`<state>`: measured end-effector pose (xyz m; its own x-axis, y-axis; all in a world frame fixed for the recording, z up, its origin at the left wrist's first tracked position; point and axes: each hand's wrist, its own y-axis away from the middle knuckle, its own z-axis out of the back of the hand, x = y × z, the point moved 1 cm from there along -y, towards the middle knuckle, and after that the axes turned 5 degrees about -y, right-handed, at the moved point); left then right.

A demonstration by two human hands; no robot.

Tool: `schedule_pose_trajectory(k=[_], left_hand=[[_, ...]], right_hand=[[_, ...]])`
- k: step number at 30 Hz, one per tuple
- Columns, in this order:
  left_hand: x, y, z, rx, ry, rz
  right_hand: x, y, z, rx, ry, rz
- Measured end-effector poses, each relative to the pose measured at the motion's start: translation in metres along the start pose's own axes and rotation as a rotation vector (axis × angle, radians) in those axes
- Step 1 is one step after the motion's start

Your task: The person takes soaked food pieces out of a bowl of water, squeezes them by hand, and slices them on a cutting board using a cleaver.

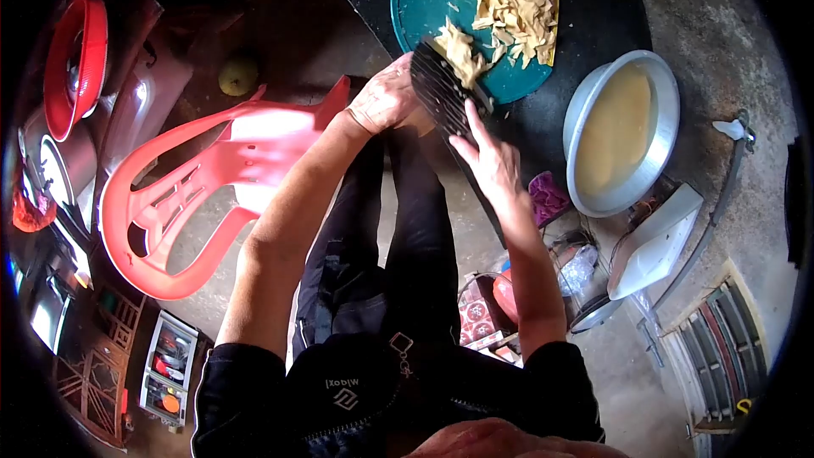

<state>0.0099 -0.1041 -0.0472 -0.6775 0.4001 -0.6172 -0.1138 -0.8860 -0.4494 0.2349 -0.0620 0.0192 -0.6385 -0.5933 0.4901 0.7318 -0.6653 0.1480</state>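
Observation:
My left hand (386, 100) is closed at the near-left end of a broad, dark, streaked blade that looks like a cleaver (437, 89). Its handle is hidden. My right hand (494, 165) has its index finger and thumb stretched out, the fingertip against the blade's right side. Under and beyond the blade lies a round green board (421, 4). A small clump of pale yellow slices (458, 53) sits right by the blade's edge. Farther back on the board is a larger heap of pale yellow slices (513, 4), their kind unclear.
Right of the board stands a metal basin (579, 148) of cloudy tan liquid on the dark tabletop (593, 0). A pink plastic chair (191, 165) is at my left. A purple item (549, 197) lies below the table edge. Shelves with utensils (170, 365) stand lower left.

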Motion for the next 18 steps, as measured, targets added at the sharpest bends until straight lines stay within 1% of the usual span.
schedule_pose_trajectory(k=[1,2,5,6,7,9,11,12,13,14,15,17,18], left_hand=[[0.0,0.002,-0.002,-0.015,-0.003,-0.003],[0.001,0.004,-0.004,-0.007,-0.014,0.012],[-0.001,0.006,-0.007,0.026,-0.048,0.047],[-0.003,0.005,-0.007,0.014,-0.059,0.066],[-0.005,0.002,-0.005,0.0,-0.073,0.082],[-0.009,0.001,-0.002,-0.016,-0.08,0.093],[-0.007,0.0,0.0,-0.03,-0.074,0.073],[-0.011,-0.003,0.004,-0.014,-0.124,0.103],[-0.009,-0.002,0.004,-0.019,-0.111,0.074],[-0.005,0.0,0.004,-0.023,-0.1,0.045],[-0.003,0.001,0.004,-0.025,-0.088,0.018],[-0.005,0.003,0.001,-0.029,-0.098,0.05],[-0.006,0.003,0.001,-0.029,-0.107,0.064]], right_hand=[[0.001,0.008,0.0,-0.025,-0.017,-0.001],[-0.004,0.007,-0.004,0.013,0.025,-0.036],[0.003,-0.038,-0.004,0.118,-0.027,-0.169],[0.002,-0.053,-0.01,0.007,-0.051,-0.101],[0.01,-0.068,0.0,0.077,-0.056,-0.192],[0.011,-0.07,0.005,0.056,-0.084,-0.173],[0.0,-0.037,-0.002,0.057,0.01,-0.083],[-0.002,-0.015,-0.009,-0.007,-0.045,-0.017],[0.008,-0.001,-0.001,0.018,0.014,-0.019],[0.008,0.006,-0.001,0.005,-0.013,-0.041],[0.008,0.008,-0.002,-0.008,-0.043,-0.064],[0.003,-0.009,-0.009,0.003,0.019,-0.028],[-0.005,-0.024,-0.018,-0.03,-0.004,0.012]])
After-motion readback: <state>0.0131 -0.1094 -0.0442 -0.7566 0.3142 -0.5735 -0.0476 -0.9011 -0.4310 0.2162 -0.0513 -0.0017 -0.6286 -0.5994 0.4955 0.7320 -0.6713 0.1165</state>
